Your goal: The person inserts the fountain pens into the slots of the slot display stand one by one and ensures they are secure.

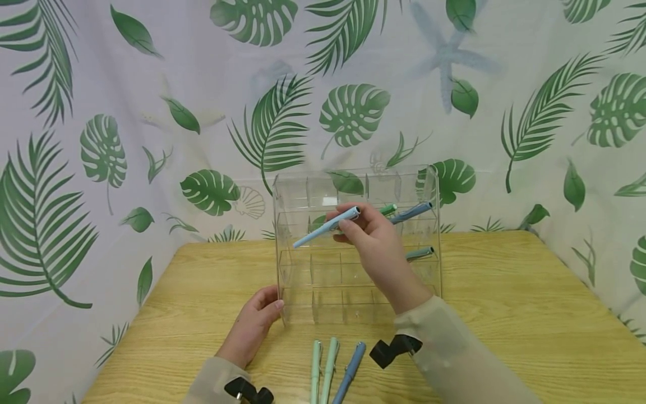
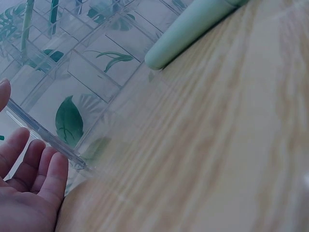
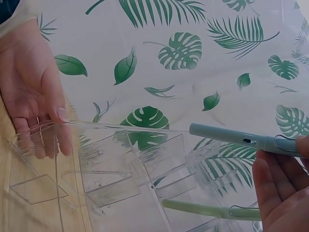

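Observation:
My right hand (image 1: 370, 235) pinches a light blue pen (image 1: 323, 229) with a wire clip between thumb and fingers, in front of a clear compartmented rack (image 1: 358, 306). The pen slants, its lower end pointing left. In the right wrist view the same pen (image 3: 227, 137) lies along the fingers, above a light green pen (image 3: 207, 209) in the rack. At the rack's lower left side my left hand (image 1: 254, 322) grips the side wall, thumb in front and fingers behind. The left wrist view shows that wall's edge between thumb and fingers (image 2: 53, 181).
Green (image 1: 388, 210), dark blue (image 1: 413, 213) and grey-green (image 1: 420, 253) pens sit in the rack's right part. Before it on the wooden table (image 1: 504, 314) lie two pale green pens (image 1: 330, 365) and a blue pen (image 1: 349, 370). A leaf-print cloth (image 1: 353, 56) hangs behind.

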`<action>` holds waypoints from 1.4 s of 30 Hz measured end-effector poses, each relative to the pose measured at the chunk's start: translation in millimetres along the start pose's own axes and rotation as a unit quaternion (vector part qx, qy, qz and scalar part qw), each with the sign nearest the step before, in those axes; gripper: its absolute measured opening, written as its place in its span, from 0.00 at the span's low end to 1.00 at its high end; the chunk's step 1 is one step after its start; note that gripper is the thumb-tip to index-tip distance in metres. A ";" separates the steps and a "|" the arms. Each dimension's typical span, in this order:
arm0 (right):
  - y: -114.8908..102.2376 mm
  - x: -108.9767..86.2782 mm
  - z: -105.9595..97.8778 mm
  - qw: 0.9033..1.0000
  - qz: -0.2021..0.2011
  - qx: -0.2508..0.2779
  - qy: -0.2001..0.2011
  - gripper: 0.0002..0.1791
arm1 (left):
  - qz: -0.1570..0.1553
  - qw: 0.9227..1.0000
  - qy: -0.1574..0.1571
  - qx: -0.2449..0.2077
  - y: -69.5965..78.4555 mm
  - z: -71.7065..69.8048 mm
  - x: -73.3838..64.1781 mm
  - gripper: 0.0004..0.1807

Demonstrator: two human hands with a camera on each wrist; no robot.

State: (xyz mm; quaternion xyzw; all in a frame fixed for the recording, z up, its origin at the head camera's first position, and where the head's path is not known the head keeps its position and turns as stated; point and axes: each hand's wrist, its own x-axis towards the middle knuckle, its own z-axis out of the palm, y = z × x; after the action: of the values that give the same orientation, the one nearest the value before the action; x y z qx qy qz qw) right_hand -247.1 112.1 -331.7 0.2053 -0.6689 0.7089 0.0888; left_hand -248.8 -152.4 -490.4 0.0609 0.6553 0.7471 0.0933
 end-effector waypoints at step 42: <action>30.8 37.1 40.3 0.996 0.000 -0.057 0.075 0.14 | 0.008 1.000 0.002 -0.005 -2.4 -0.4 1.0 0.24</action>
State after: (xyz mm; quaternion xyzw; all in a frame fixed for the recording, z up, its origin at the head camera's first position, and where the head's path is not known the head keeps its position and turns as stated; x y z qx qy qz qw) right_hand -285.8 64.1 -343.8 0.1462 -0.6992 0.6833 0.1508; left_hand -249.7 -152.2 -492.9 0.0639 0.6513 0.7512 0.0861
